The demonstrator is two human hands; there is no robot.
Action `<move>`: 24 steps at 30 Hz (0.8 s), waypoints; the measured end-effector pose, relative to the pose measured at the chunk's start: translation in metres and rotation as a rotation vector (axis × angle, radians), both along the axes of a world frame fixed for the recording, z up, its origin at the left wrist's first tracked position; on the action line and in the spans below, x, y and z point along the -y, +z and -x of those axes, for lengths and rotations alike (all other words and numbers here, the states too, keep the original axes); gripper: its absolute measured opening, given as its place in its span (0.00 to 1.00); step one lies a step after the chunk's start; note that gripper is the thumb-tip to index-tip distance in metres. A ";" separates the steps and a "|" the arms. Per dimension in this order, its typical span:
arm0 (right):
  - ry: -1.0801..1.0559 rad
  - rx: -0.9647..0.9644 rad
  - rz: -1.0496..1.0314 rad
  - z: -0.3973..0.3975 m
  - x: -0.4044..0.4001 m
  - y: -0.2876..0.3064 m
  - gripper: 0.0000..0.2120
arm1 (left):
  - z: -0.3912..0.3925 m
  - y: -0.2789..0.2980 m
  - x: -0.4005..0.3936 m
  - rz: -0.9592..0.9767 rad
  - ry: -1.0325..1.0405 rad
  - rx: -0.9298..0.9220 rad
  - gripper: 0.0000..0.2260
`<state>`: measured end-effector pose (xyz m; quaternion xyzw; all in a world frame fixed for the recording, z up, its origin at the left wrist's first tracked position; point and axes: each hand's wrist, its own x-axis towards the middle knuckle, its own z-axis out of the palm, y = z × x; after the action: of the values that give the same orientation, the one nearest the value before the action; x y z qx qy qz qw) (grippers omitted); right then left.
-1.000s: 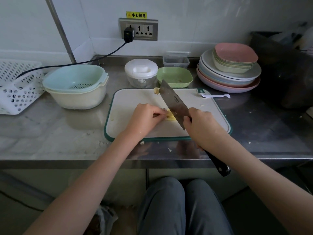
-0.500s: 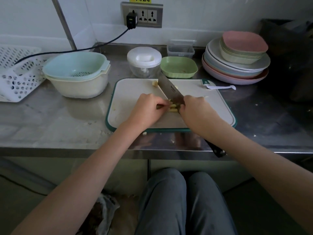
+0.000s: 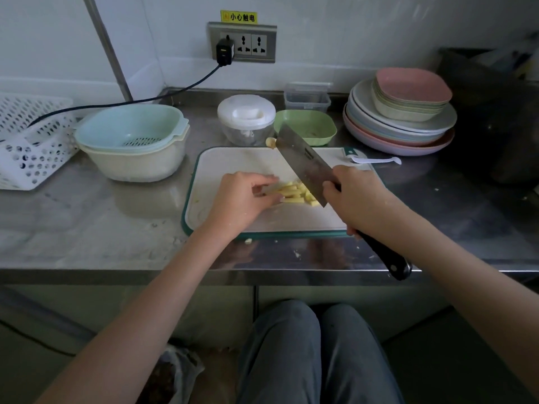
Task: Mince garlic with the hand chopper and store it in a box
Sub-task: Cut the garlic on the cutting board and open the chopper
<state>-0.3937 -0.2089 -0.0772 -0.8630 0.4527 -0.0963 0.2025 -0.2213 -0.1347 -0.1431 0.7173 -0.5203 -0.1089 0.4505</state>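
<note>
Right hand (image 3: 357,199) grips the black-handled steel cleaver (image 3: 309,167), blade tilted over pale yellow garlic strips (image 3: 296,192) mid white green-rimmed cutting board (image 3: 233,167). Left hand (image 3: 240,199), fingers curled, pins the strips. White-lidded clear hand chopper (image 3: 246,119) just behind board's back edge; clear plastic box (image 3: 306,97) at counter's back edge.

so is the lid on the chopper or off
On. The white lid sits flat on top of the clear chopper bowl behind the board, untouched by either hand.
</note>
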 end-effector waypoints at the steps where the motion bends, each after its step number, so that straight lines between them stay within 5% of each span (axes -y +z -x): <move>1: 0.007 0.001 0.001 -0.001 -0.002 0.001 0.11 | 0.000 0.000 -0.001 0.009 0.010 0.014 0.15; 12: -0.004 -0.095 0.102 -0.037 -0.011 -0.026 0.03 | 0.001 0.000 0.004 0.001 0.004 0.157 0.06; 24: 0.012 -0.152 0.102 -0.048 -0.003 -0.024 0.09 | 0.003 0.000 0.005 -0.015 0.018 0.235 0.06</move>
<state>-0.3462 -0.2061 -0.1010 -0.8798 0.4559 -0.0522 0.1240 -0.2248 -0.1400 -0.1436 0.7332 -0.5621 -0.0240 0.3821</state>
